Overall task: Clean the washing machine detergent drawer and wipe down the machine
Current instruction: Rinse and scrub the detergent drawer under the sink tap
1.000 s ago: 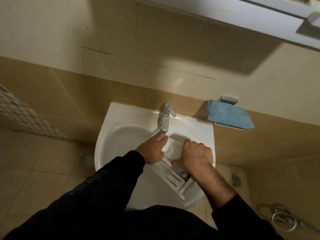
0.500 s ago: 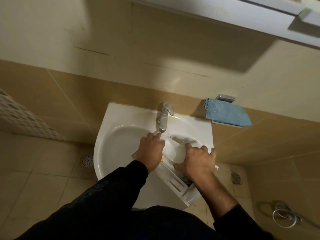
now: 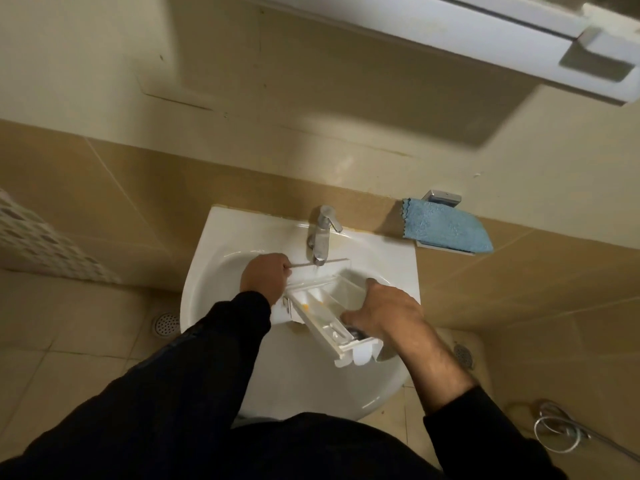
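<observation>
Leaning over the white sink (image 3: 214,258), the person grips the detergent drawer (image 3: 325,317) in the basin with the right hand (image 3: 384,310), while the left hand (image 3: 265,275) pinches a thin flat piece (image 3: 318,264) under the tap (image 3: 322,237).

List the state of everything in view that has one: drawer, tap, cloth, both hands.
detergent drawer: out of the machine, held tilted over the sink under the spout
tap: cannot tell if water runs
blue cloth: unused, draped on the wall holder beside the sink
left hand: grips a thin flat white part
right hand: grips the drawer
</observation>
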A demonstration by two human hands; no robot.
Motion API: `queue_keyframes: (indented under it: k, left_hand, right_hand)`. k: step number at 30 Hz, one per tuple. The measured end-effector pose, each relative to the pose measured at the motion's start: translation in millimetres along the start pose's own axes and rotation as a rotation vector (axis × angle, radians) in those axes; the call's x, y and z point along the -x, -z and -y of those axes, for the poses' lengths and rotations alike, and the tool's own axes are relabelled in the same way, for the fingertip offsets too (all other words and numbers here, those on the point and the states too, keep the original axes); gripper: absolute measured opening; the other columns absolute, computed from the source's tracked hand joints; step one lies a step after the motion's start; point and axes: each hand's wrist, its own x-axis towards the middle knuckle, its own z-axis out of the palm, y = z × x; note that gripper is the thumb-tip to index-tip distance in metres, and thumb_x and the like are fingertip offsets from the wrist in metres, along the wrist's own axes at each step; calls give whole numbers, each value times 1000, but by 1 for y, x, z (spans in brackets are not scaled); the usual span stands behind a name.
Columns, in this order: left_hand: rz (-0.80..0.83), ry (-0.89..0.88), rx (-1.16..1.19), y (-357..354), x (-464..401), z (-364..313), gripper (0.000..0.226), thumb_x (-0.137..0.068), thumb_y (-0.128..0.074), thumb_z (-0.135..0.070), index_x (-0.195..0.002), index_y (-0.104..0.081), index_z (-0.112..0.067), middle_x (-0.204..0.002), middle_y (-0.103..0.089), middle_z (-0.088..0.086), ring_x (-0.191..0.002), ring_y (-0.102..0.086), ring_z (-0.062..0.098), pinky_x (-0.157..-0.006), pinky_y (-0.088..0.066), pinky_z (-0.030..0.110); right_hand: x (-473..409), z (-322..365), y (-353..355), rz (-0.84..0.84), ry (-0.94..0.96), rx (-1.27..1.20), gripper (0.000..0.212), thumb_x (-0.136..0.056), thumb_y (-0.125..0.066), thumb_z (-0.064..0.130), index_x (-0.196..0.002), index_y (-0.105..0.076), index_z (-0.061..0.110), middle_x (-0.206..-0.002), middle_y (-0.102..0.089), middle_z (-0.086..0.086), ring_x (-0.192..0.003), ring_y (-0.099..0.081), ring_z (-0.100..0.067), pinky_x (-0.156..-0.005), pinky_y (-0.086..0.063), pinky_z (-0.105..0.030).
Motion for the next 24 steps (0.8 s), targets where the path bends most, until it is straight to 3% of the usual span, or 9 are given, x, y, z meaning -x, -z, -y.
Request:
queue_keyframes:
  k: [4,9,11,13,17,21,24]
  left_hand:
    - [-29,66,92,5,-9,-1,12,-91,-63,-20,-89,-70,-10,-88,-70,5,-85,-62,22,-71,-38,26]
    - [30,-18,173,-14,-5,-11,16,-88,-60,-7,-100,-71,-5,-100,-70,10,-95,-63,29,-80,-43,27]
    - [24,33,238,-17,-4,-8,9,-88,-62,-13,-84,-69,-7,-89,-67,5,-90,-62,26,-74,-37,23]
    - [52,61,280,-18,-3,-8,20,-88,-62,-16,-70,-58,-12,-73,-58,-2,-78,-57,22,-69,-35,23]
    - [155,108,302,-19,-2,-17,26,-87,-56,-13,-62,-51,-9,-67,-52,5,-66,-55,28,-69,-47,37]
    - [290,175,334,-22,-1,-7,27,-90,-54,-17,-65,-48,-10,-64,-44,9,-62,-45,24,-60,-38,34]
    - [323,185,340,-27,1,-6,23,-88,-59,-22,-69,-52,-11,-68,-48,6,-68,-50,25,-64,-37,32]
  right_hand:
    - [0,11,9,45,32,-11,65,-74,-70,44,-132,-52,22,-117,-65,1,-109,-60,-22,-87,-51,-31]
    - [6,-6,17,-9,-51,-8,60,-74,-69,43,-129,-58,22,-116,-66,2,-104,-62,-20,-87,-52,-32]
    - [10,-18,24,1,-96,-46,60,-76,-69,44,-132,-55,24,-118,-65,2,-101,-61,-18,-81,-49,-28]
    - [12,-24,27,17,-116,-86,62,-78,-69,43,-135,-53,26,-120,-64,2,-95,-57,-18,-77,-46,-28]
    - [14,-22,24,12,-124,-80,56,-77,-70,45,-127,-58,23,-116,-65,0,-92,-54,-18,-81,-50,-29]
    - [17,-20,20,17,-121,-51,52,-76,-71,45,-122,-61,25,-102,-61,3,-98,-60,-18,-84,-52,-30]
    - [19,-20,18,-10,-112,-13,54,-74,-71,44,-125,-60,26,-110,-65,3,-103,-60,-19,-84,-52,-29]
